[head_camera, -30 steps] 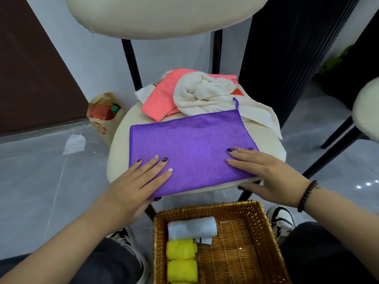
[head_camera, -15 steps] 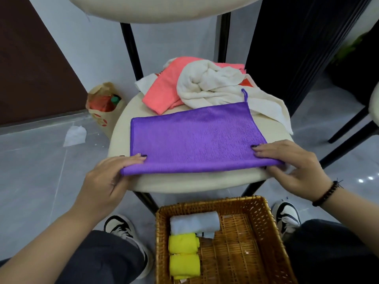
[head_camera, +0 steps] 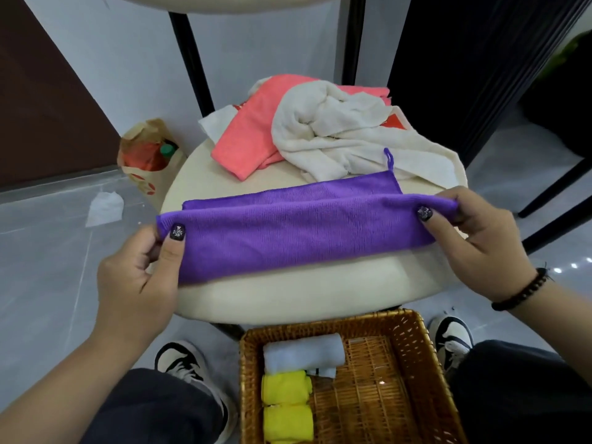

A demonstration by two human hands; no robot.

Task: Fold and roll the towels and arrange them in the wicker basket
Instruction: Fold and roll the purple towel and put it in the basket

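I hold the purple towel (head_camera: pixel 304 232) by its two near corners, my left hand (head_camera: pixel 141 277) pinching the left end between thumb and fingers and my right hand (head_camera: pixel 474 238) pinching the right end the same way. The near part is lifted and doubled toward the far edge, which lies flat on the round cream stool (head_camera: pixel 288 293). Behind it on the same seat sit a pink towel (head_camera: pixel 246 142) and a crumpled white towel (head_camera: pixel 336 129), touching each other. Below the stool, the wicker basket (head_camera: pixel 413 379) holds one pale blue roll (head_camera: pixel 304 352) and two yellow rolls (head_camera: pixel 286 405) along its left side.
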